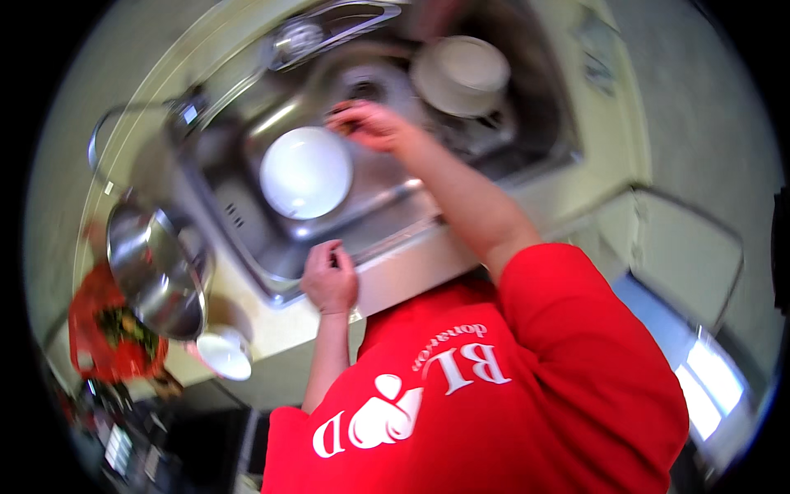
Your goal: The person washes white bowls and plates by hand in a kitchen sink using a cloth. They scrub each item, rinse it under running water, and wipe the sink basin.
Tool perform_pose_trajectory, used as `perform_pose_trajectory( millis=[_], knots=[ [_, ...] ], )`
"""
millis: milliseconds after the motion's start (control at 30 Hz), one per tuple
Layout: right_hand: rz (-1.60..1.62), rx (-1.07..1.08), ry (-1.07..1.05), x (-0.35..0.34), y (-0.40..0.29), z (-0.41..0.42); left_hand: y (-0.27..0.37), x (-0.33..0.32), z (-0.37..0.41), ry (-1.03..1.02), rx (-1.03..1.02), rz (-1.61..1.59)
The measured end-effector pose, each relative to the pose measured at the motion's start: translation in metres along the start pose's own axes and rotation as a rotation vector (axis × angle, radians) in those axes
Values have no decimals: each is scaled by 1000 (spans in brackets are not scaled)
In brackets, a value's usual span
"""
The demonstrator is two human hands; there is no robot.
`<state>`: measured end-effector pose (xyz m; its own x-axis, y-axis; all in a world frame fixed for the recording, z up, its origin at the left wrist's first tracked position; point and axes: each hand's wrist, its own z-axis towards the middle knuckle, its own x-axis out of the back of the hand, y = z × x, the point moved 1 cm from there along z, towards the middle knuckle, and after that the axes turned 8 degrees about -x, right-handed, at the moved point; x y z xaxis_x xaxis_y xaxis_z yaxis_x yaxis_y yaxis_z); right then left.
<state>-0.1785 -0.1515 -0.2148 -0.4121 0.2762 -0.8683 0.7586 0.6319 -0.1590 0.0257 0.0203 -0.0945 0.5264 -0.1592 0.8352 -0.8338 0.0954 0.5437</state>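
Note:
In the left basin of a stainless steel sink (364, 231), a round white dish (307, 173), a bowl or plate, lies near the basin's left side. My right hand (370, 125) reaches over the basin just right of this dish. Its fingers are closed around a small brownish thing (347, 123), too blurred to name. Below the dish, at the sink's front edge, is my left hand (331, 276) with curled fingers. A dark spot shows between them, and I cannot make out whether something is held.
A pale bowl (461, 75) rests upside down at the right basin. Left of the sink stand a large steel bowl (154, 272), a white cup or small bowl (225, 355) and a red plastic bag (92, 333) with leafy greens (126, 330). A faucet (188, 110) rises behind.

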Motion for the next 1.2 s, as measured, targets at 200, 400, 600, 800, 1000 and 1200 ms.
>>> perform_pose_trajectory(
  millis=[200, 400, 600, 800, 1000, 1200],
  knots=[
    [74, 95, 102, -40, 46, -86, -2, -3, -2, -39, -6, 49],
    [101, 219, 269, -35, 63, -183, 2, 4, -4, -42, -23, 76],
    [59, 397, 247, -22, 52, -280, -17, 3, -11, -4, -85, -7],
    [-315, 809, 811, 41, 25, -449, -9, -1, -13, 4, -107, 10],
    [-1577, 288, 1696, 174, 52, -511, -9, 2, -11, -37, -120, 24],
    [-1487, 370, 1815, 183, 66, -516, -15, 2, -7, -67, -100, 18]
  ],
)
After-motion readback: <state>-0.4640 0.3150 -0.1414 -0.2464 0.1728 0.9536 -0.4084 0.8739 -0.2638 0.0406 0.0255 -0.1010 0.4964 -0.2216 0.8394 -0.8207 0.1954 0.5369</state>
